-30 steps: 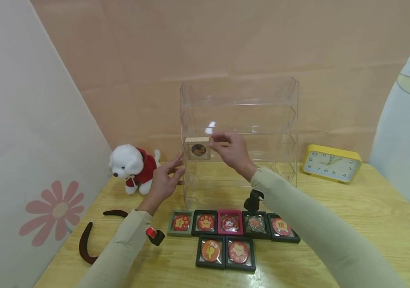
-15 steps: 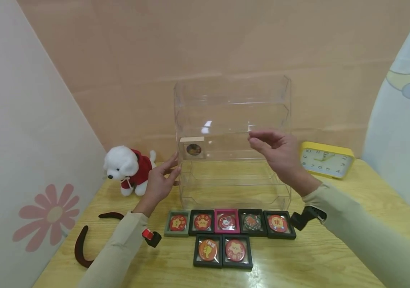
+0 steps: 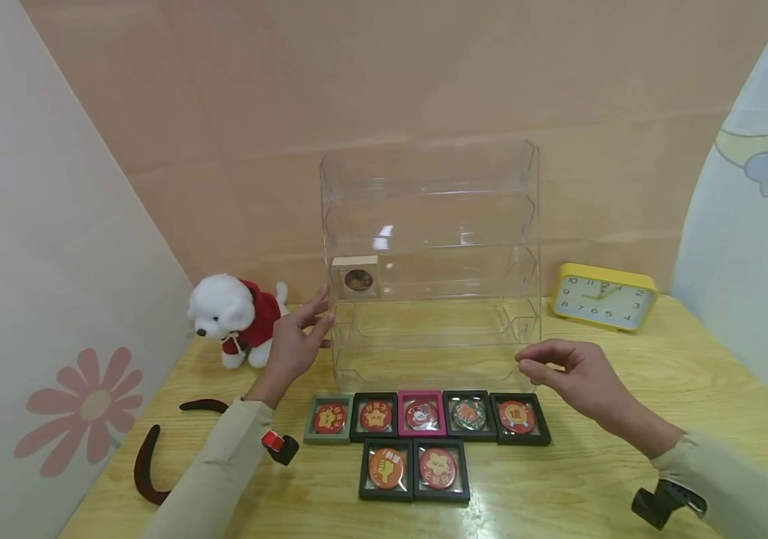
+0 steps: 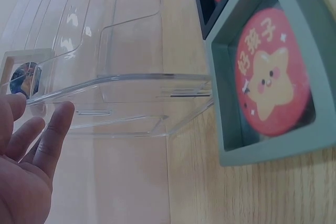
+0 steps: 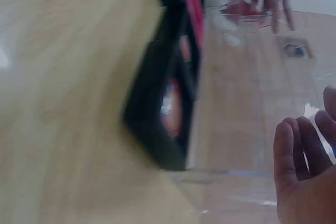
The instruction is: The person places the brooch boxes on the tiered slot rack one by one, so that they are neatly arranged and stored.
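A clear acrylic display rack [image 3: 431, 296] with several tiers stands on the table. At the left end of its middle tier sits a small cream-framed display box [image 3: 355, 277] with a dark round badge inside. My left hand [image 3: 293, 348] touches the rack's left side edge, thumb and fingers extended; the left wrist view shows the fingertips [image 4: 64, 109] right at the clear panel. Holding nothing, my right hand [image 3: 576, 374] hovers at the rack's lower right corner, fingers loosely bent. Below it to the left lies a black-framed badge box [image 3: 543, 430], the last in a row.
In front of the rack lie more framed badge boxes, among them a green one [image 3: 310, 433] and a pink one [image 3: 422, 431]. A plush white dog [image 3: 222, 303] sits left, a yellow clock [image 3: 606, 297] right. A dark red curved piece [image 3: 144, 468] lies front left.
My right hand has let go of the cream-framed box on the middle tier and moved right, then down toward the table. The left hand has stayed at the rack's side.
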A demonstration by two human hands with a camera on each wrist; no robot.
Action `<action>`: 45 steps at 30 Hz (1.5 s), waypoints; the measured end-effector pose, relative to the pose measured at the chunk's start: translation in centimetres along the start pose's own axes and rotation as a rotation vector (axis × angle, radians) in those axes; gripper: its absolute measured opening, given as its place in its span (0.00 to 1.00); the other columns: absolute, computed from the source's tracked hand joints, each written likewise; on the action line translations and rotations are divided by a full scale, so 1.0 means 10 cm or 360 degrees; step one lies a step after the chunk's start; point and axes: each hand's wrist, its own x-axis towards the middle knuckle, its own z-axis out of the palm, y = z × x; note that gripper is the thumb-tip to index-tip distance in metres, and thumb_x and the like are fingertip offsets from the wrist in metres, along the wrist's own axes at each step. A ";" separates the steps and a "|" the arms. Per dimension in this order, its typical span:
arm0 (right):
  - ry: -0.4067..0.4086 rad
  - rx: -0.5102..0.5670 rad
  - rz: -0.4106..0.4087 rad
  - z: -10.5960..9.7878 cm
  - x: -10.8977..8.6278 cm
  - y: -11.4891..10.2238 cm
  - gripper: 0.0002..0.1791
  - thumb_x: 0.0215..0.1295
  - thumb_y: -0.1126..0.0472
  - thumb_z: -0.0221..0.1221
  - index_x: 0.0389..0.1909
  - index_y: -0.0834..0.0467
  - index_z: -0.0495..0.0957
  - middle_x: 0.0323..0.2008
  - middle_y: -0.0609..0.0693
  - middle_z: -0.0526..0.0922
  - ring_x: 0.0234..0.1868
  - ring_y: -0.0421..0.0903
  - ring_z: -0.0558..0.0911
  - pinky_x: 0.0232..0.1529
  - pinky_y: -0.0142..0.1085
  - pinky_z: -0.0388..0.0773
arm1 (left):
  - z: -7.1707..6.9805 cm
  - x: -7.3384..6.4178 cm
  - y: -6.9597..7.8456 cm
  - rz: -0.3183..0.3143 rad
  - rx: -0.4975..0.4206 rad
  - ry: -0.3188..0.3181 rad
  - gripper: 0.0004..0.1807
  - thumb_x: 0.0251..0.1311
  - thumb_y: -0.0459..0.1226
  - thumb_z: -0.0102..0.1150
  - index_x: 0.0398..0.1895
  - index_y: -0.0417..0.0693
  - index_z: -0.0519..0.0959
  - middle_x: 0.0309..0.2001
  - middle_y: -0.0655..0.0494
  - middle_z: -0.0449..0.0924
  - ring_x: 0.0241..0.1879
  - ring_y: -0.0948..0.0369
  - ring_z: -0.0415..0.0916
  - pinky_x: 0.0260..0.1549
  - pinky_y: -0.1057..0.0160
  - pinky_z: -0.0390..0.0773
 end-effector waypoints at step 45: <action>-0.0143 -0.0401 0.0471 0.03 -0.34 0.51 0.24 0.53 0.61 0.69 0.46 0.74 0.77 0.35 0.57 0.83 0.29 0.44 0.82 0.24 0.33 0.81 | 0.01 -0.02 0.00 -0.0005 -0.0002 -0.0005 0.27 0.64 0.32 0.58 0.66 0.52 0.69 0.53 0.41 0.77 0.44 0.48 0.79 0.24 0.61 0.84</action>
